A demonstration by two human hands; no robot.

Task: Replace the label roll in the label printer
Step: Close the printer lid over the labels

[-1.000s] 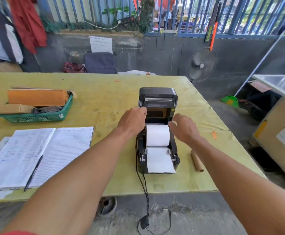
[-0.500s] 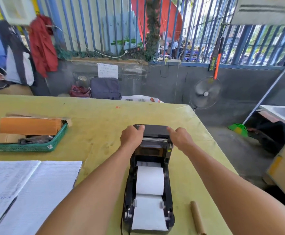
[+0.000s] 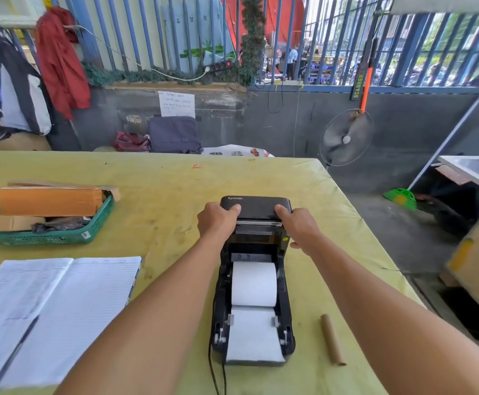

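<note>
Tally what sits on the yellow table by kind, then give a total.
Printer: 1
Label roll: 1
Cardboard core: 1
Notebook: 1
Pen: 1
Green basket: 1
Total: 6

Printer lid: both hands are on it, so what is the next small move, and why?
Probably swing the lid down shut. The left hand and right hand grip its edges, the label roll sits seated, and paper lies fed out front.
</note>
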